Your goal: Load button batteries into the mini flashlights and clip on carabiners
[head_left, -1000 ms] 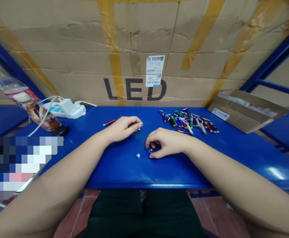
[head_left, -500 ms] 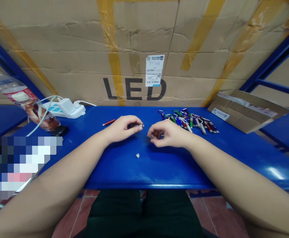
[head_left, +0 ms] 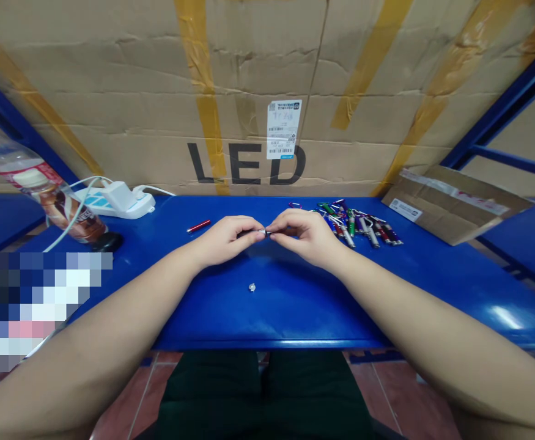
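My left hand rests on the blue table with its fingers closed round a small dark keychain flashlight whose silver tip points right. My right hand meets that tip, pinching a small metal part I cannot make out against it. Both hands touch at the table's middle. A tiny silver part lies loose on the table nearer to me.
A heap of several coloured keychain flashlights lies right of my hands. A red flashlight lies to the left. A drink bottle, a white power strip with charger, a flat carton and an "LED" cardboard box surround the table.
My right hand picked a small part off the table near me, lifted it and moved it up-left to the tip of the flashlight in my left hand. One loose part stays put.
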Demonstrator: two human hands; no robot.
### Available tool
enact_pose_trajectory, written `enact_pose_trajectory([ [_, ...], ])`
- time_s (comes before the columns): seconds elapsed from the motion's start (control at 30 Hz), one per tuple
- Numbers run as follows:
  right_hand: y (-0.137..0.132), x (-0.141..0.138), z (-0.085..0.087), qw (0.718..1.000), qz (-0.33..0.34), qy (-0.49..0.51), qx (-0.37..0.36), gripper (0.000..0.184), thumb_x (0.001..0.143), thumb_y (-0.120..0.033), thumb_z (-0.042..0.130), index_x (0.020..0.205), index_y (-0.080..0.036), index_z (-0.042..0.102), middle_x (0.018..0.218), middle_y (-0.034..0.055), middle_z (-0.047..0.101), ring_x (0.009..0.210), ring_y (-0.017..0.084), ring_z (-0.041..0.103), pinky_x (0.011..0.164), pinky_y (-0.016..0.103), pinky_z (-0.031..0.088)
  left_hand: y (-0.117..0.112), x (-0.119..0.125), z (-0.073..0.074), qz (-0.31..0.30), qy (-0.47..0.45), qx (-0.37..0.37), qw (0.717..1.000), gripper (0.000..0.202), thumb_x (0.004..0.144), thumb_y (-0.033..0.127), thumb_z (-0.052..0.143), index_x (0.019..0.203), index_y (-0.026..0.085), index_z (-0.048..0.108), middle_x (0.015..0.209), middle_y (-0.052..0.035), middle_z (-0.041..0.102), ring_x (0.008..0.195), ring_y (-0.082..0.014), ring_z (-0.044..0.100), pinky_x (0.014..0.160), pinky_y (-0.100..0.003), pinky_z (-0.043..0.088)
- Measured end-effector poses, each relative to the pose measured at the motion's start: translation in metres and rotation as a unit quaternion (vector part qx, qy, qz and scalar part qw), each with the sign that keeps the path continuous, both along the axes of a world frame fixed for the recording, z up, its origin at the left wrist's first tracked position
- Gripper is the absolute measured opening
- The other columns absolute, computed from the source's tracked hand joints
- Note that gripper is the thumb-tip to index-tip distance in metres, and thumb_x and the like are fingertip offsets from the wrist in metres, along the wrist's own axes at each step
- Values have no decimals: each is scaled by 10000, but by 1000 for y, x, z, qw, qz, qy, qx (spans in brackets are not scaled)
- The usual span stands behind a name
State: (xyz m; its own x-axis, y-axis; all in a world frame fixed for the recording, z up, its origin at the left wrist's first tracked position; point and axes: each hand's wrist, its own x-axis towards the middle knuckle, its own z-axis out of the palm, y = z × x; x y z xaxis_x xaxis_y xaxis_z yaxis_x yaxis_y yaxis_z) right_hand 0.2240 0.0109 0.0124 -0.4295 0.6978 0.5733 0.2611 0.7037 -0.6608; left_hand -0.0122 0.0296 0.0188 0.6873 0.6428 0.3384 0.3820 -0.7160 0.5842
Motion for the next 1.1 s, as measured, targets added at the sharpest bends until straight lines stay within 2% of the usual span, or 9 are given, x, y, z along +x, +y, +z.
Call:
enact_pose_trajectory([
  [0.2,0,-1,-5,987,-2,55,-148,260,793,-393,821,912,-178,732,861,62,777,788,200,728,767,347,599,-2,3,1,9,1,-26,1000,399,1033,469,485,1013,157,733,921,-45,757,851,-188,683,779,-275,506],
  [0.4,2,0,-4,981,23,62,-181,265,805,-393,799,941,-175,732,862,53,776,781,189,723,783,351,590,-3,3,1,2,-4,-17,1000,345,1015,442,539,1074,176,750,1000,-47,774,908,-190,693,828,-286,505],
  [0.57,3,0,-5,983,16,63,-173,246,806,-392,786,916,-175,745,843,53,772,777,193,712,756,348,573,-3,4,-1,7,-2,-33,999,375,1013,469,534,1061,170,755,963,-45,770,863,-189,686,777,-285,500],
  [0.77,3,0,-7,990,9,45,-134,229,825,-398,779,868,-181,720,854,53,766,768,186,691,717,324,550,-2,4,-2,6,-20,-57,998,364,1002,468,553,1045,166,751,977,-45,777,902,-197,698,813,-289,516],
  [0.9,2,2,-7,989,15,36,-143,242,829,-407,784,861,-183,700,816,42,751,716,175,669,682,309,530,-4,5,-1,-4,-21,-33,999,338,1002,443,566,1054,168,756,994,-55,775,904,-193,697,834,-287,523],
  [0.97,2,4,-6,994,9,8,-110,219,850,-392,764,834,-184,696,800,42,745,717,178,662,680,307,516,-4,6,0,-9,-14,-12,1000,324,1006,425,564,1049,169,759,1000,-62,774,904,-193,694,856,-295,526],
  [1.1,1,7,1,997,14,-69,21,194,915,-326,703,775,-193,675,799,48,743,733,177,659,709,305,493,-5,6,1,-22,-6,-13,1000,328,1011,418,553,1052,168,762,1000,-68,774,906,-197,695,869,-296,531],
])
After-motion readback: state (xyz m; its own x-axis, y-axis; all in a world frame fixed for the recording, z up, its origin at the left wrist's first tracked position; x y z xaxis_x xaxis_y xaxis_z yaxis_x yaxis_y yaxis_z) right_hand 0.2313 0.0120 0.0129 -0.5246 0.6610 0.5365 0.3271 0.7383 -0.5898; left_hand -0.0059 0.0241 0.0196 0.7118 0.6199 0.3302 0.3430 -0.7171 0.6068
